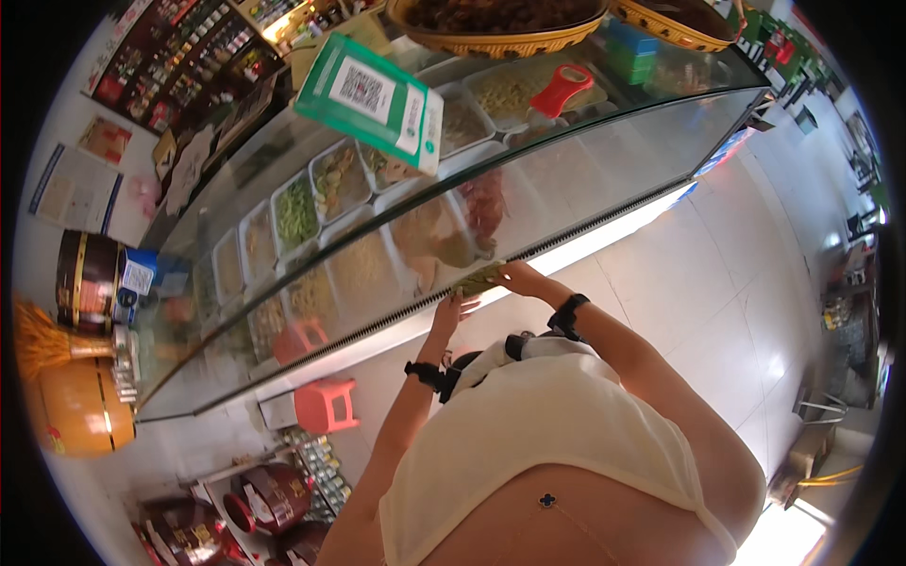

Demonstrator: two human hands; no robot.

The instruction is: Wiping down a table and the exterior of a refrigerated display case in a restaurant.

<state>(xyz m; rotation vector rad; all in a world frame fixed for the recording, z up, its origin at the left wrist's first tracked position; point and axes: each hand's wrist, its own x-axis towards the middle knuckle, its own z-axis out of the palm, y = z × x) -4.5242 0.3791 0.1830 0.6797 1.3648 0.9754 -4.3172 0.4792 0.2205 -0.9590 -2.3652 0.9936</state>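
Observation:
My left hand (449, 313) and my right hand (525, 278) hold a flat, crumpled greenish-brown thing (481, 280) between them, one at each end. It looks like a folded cloth or leaf; I cannot tell which. Both hands are at the lower front edge of a glass display case (601, 166). Behind the glass, near my fingers, lies reddish meat (483, 205). Several clear food containers (342, 180) sit inside, one holding chopped green vegetables (296, 214). A black band circles each wrist.
A green sign with a printed code (375, 99) and a red bottle opener (561, 90) are at the case's top. Woven baskets (502, 41) stand beyond. A pink plastic stool (327, 405) is at lower left, near dark red jars (267, 497). Tiled floor (679, 283) spreads to the right.

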